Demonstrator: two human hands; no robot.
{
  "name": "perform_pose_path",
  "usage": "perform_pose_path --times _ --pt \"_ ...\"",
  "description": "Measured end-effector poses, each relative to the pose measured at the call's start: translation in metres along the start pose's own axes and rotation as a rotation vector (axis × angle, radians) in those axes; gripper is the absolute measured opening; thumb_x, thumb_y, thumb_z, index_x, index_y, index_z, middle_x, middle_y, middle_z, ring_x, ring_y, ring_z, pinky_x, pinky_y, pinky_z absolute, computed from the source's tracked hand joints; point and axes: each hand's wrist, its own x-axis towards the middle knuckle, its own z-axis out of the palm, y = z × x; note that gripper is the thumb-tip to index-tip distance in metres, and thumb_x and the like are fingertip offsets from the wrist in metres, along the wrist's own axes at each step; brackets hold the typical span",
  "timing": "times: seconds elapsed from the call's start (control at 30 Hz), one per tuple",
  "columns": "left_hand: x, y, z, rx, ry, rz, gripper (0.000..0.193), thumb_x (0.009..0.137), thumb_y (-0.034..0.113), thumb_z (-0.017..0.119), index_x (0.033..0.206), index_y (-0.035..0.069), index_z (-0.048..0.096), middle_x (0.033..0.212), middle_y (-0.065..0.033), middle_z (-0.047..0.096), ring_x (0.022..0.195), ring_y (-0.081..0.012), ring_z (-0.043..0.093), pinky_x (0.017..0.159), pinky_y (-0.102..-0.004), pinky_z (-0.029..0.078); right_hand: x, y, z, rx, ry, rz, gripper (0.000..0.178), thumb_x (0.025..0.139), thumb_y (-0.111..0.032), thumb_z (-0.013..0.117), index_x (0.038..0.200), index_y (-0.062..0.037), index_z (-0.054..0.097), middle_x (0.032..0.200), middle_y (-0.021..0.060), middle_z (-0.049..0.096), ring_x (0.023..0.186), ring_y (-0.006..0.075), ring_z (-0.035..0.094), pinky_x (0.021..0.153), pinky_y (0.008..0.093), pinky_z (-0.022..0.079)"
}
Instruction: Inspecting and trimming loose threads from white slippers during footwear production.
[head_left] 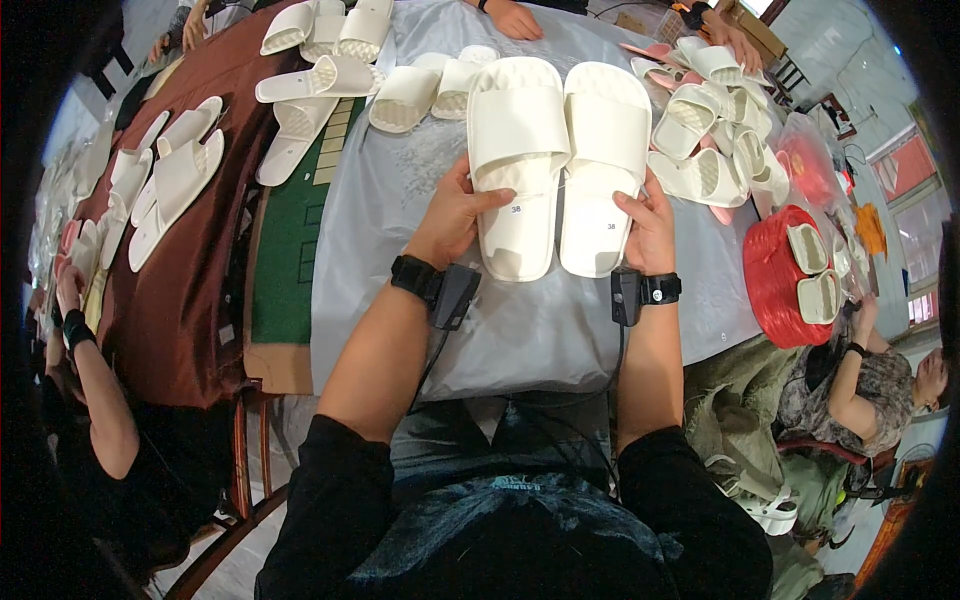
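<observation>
Nearest the camera, at six o'clock, is the wearer's black T-shirt (510,560), its print pale blue. The two forearms reach up from it over a bench (365,270) sheeted in crinkled grey plastic. A pair of white slide slippers (515,125) is held up toward one o'clock, side by side with toes pointing to twelve, soles away from the camera. The left hand (450,218) grips the pair from its eight o'clock side and the right hand (652,225) from its four o'clock side; on both, the fingers are clamped on a slipper, thumb pressed over the footbed (the fingertips behind are hidden). Each wrist wears a black strap with a boxy sensor module (457,297).

Two loose white slippers (402,100) sit on the bench toward eleven o'clock, just beside the held pair. At two o'clock lies a jumbled heap of white and pink slippers (690,120). At three o'clock, a red plastic-wrapped bundle (768,300) carries two more white ones. A green mat (280,295) lies toward nine o'clock, beside a maroon cloth (165,320). A co-worker's hand (515,20) rests at the bench's twelve o'clock edge.
</observation>
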Motion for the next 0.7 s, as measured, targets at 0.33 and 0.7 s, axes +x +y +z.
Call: perform_pose_path --times 0.33,0.7 --pt "0.0012 0.0017 0.0012 -0.009 0.014 0.006 0.067 0.076 -0.012 0.065 0.136 -0.001 0.039 0.126 -0.0131 0.057 0.112 -0.0235 0.059 0.096 -0.0366 0.051 0.0039 0.0008 -0.0036 -0.038 -0.002 0.009 0.060 0.083 0.009 0.058 0.139 0.0026 0.037 0.117 0.0171 0.062 0.103 0.0251 0.064 0.088 0.0369 0.054" --pt "0.0024 0.0001 -0.0016 0.006 0.016 -0.004 0.064 0.075 -0.013 0.066 0.133 -0.001 0.041 0.125 -0.0139 0.058 0.111 -0.0238 0.061 0.095 -0.0372 0.052 0.0038 0.0018 -0.0026 -0.002 0.020 0.006 0.061 0.083 0.009 0.058 0.139 0.0018 0.037 0.117 0.0170 0.062 0.103 0.0248 0.064 0.088 0.0370 0.054"
